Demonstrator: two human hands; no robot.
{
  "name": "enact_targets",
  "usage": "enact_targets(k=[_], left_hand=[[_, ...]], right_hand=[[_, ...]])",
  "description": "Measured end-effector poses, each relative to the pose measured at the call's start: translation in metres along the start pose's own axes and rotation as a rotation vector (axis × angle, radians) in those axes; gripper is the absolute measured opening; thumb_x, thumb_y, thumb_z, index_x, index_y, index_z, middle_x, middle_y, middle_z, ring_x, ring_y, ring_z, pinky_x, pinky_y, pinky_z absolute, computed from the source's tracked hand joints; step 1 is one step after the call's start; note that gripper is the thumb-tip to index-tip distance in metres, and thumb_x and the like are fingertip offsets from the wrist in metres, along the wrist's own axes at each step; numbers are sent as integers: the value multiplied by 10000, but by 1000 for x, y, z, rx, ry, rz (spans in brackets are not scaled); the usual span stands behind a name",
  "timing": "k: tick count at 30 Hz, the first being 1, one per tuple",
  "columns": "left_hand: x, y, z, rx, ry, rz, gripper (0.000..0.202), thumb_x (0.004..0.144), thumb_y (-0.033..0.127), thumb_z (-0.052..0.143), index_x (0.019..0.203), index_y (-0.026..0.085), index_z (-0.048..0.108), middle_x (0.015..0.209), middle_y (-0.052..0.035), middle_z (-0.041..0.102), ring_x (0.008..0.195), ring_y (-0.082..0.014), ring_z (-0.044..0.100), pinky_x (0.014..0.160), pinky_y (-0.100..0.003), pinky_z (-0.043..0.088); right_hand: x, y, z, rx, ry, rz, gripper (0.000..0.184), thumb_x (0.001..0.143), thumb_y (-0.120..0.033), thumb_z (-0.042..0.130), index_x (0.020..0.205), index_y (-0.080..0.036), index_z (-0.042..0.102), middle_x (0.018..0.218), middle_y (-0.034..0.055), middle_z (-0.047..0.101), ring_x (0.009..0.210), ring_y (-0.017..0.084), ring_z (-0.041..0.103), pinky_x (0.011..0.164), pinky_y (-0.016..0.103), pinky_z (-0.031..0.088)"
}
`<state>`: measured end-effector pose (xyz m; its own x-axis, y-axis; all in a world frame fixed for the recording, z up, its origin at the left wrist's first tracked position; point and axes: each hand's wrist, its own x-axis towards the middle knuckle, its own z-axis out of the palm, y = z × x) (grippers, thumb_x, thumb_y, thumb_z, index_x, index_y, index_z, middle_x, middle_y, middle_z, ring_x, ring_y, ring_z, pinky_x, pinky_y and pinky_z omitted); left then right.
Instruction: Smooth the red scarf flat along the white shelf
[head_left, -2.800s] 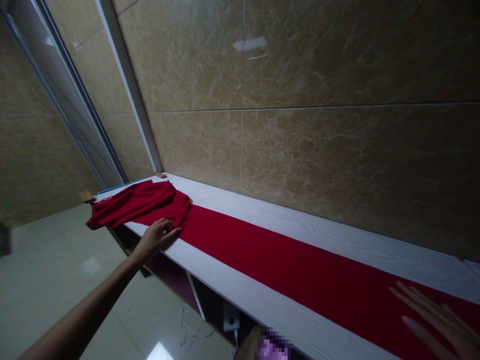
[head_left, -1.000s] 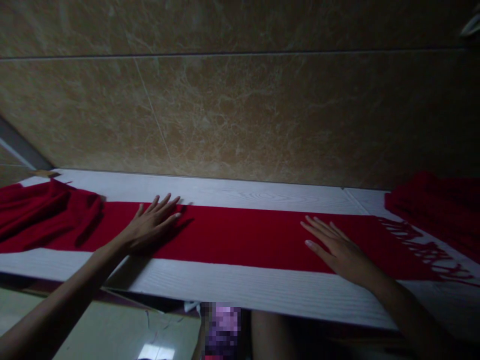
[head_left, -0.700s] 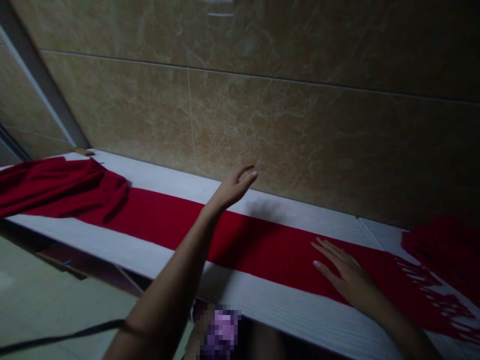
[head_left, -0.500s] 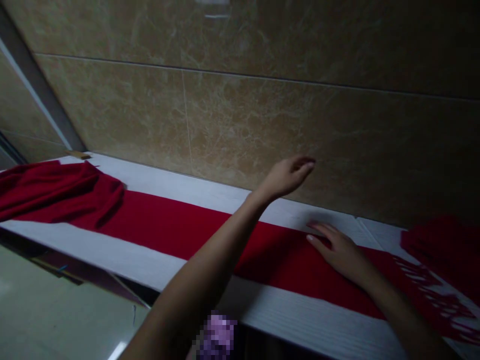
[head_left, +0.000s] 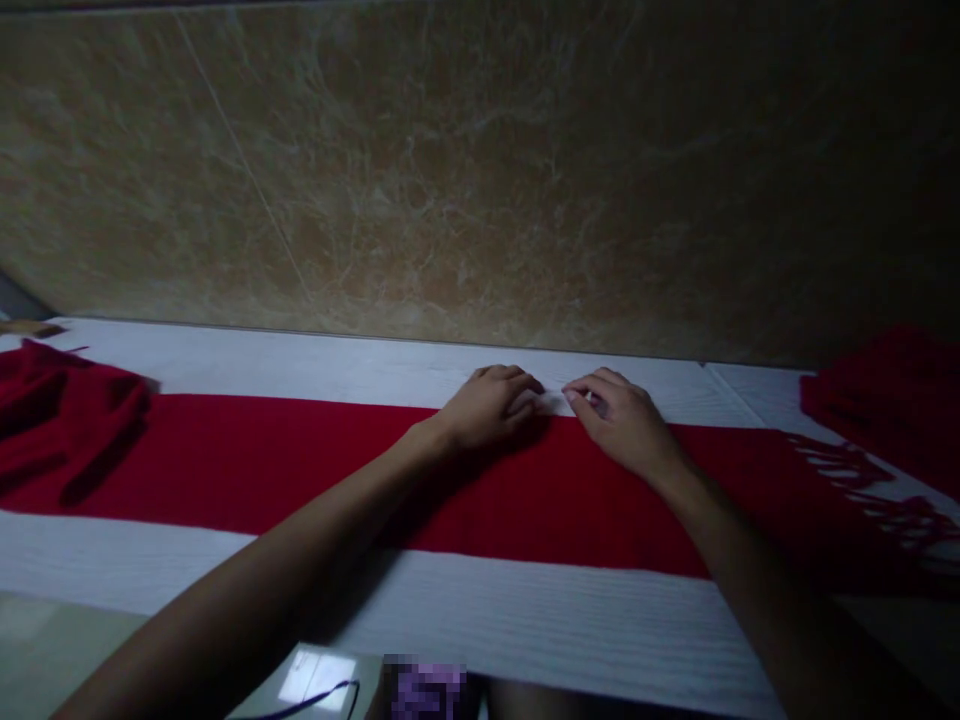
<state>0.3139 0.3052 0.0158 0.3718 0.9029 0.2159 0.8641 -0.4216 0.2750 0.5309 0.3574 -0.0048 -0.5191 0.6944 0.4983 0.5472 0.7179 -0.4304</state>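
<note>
A long red scarf (head_left: 300, 460) lies flat along a white wooden shelf (head_left: 525, 620). Its left end is bunched in a heap (head_left: 60, 420), and its right end shows a fringe (head_left: 870, 490). My left hand (head_left: 491, 405) and my right hand (head_left: 619, 420) rest side by side at the scarf's far edge, near the middle. Both have fingers curled, with fingertips pressed at that edge close to each other. Whether they pinch the cloth I cannot make out.
A brown marbled tile wall (head_left: 465, 170) rises right behind the shelf. More red cloth (head_left: 892, 400) lies piled at the far right. Pale floor tiles (head_left: 45, 650) show below the shelf's front edge at the left.
My left hand left the scarf's left part, swung up and right through the air, and came down beside my right hand. My right hand went from flat to curled at the far edge.
</note>
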Motion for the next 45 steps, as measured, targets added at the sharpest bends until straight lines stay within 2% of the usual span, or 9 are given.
enact_targets(k=[1, 3, 6, 8, 12, 16, 33, 45], left_hand=[[-1, 0, -1, 6, 51, -2, 306, 966, 297, 501, 1175, 184, 694, 1216, -138, 700, 1173, -284, 619, 1046, -457, 435], [-3, -1, -1, -2, 116, -29, 203, 923, 241, 560, 1017, 185, 731, 1020, -102, 721, 952, -240, 655, 913, -395, 475], [-5, -2, 4, -26, 122, -46, 169, 910, 227, 584, 974, 182, 734, 915, -69, 706, 775, -182, 628, 752, -314, 464], [-5, -2, 9, -13, 92, -48, 198, 935, 271, 565, 992, 188, 736, 916, -64, 705, 734, -171, 617, 677, -290, 440], [-4, -2, 15, 27, 30, -66, 248, 963, 317, 527, 1039, 216, 740, 975, -59, 723, 790, -184, 650, 651, -276, 433], [-4, -3, 14, 24, 19, -73, 258, 962, 343, 536, 1060, 226, 745, 1022, -55, 733, 856, -201, 671, 680, -282, 454], [-4, -9, 20, -36, 85, -11, 247, 951, 339, 566, 1007, 206, 765, 969, -71, 702, 862, -193, 649, 734, -281, 497], [-3, -9, 19, -22, 58, -6, 244, 961, 334, 569, 1023, 202, 765, 971, -74, 701, 895, -212, 637, 757, -304, 495]], right_hand=[[-1, -1, -3, 9, -1, 17, 260, 931, -326, 502, 909, -206, 732, 928, 92, 746, 872, 234, 677, 819, 374, 524], [-1, 0, -8, 33, -25, 67, 263, 922, -338, 508, 854, -196, 720, 825, 71, 734, 749, 209, 654, 705, 331, 489], [-2, 1, -12, 69, -68, 129, 254, 898, -358, 527, 818, -198, 708, 741, 42, 721, 660, 183, 617, 626, 297, 434], [-2, 1, -11, 94, -95, 148, 254, 887, -371, 528, 793, -202, 694, 707, 31, 710, 631, 171, 598, 604, 286, 416], [-3, 1, -7, 119, -181, 151, 265, 873, -384, 523, 749, -206, 674, 693, 30, 694, 637, 166, 593, 604, 281, 408], [-4, 3, -4, 106, -243, 165, 252, 872, -379, 523, 768, -210, 679, 676, 22, 680, 623, 162, 575, 599, 282, 398], [-5, 6, 1, 84, -235, 178, 227, 870, -344, 565, 827, -205, 740, 702, 23, 697, 638, 161, 587, 617, 288, 415], [-4, 6, 0, 98, -205, 168, 237, 878, -332, 561, 804, -204, 745, 794, 49, 761, 716, 188, 659, 676, 299, 477]])
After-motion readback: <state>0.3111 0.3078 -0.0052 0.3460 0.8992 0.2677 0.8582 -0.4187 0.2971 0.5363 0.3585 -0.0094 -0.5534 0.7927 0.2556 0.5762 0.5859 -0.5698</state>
